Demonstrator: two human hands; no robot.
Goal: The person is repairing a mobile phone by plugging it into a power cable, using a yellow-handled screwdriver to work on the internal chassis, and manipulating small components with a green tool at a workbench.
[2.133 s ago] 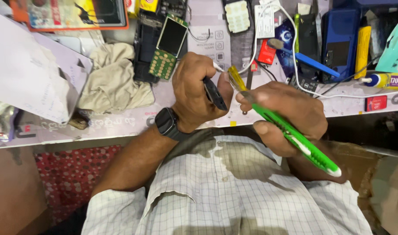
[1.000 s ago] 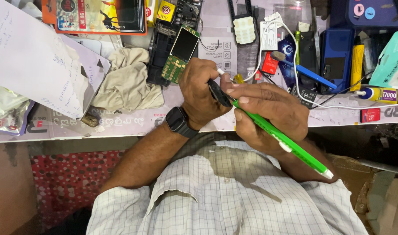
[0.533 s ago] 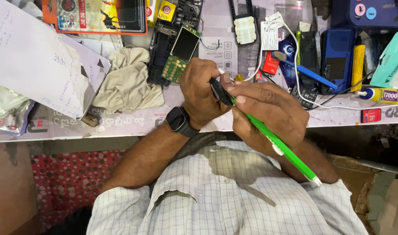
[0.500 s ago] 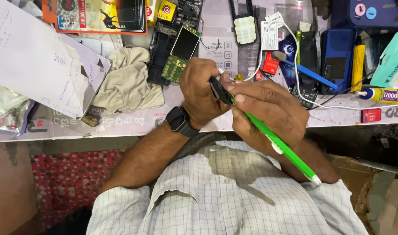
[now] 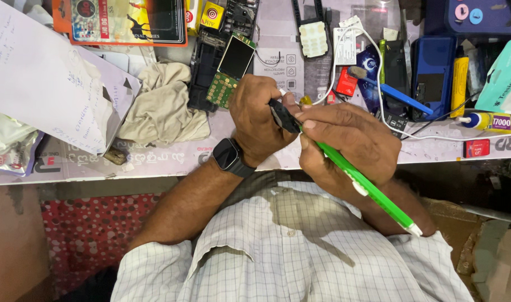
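Note:
My left hand (image 5: 260,118) is closed around a small black part (image 5: 281,116), held above the near edge of the workbench (image 5: 171,154). A dark smartwatch (image 5: 231,157) sits on that wrist. My right hand (image 5: 350,141) grips a long green tool with a white end (image 5: 373,191), its tip pressed against the black part. Both hands touch each other in the middle of the view. Just behind my left hand lies an opened keypad phone with its circuit board and screen (image 5: 228,68) showing.
A crumpled beige cloth (image 5: 163,106) and sheets of written paper (image 5: 43,78) lie to the left. Right of the hands are a blue phone (image 5: 431,78), white cables (image 5: 378,106), a blue pen (image 5: 403,98), a yellow tube (image 5: 459,78) and small packets.
The green tool has swung from raised with its yellow tip showing to pressed against the black part. Both hands have stayed together, with only slight shifts.

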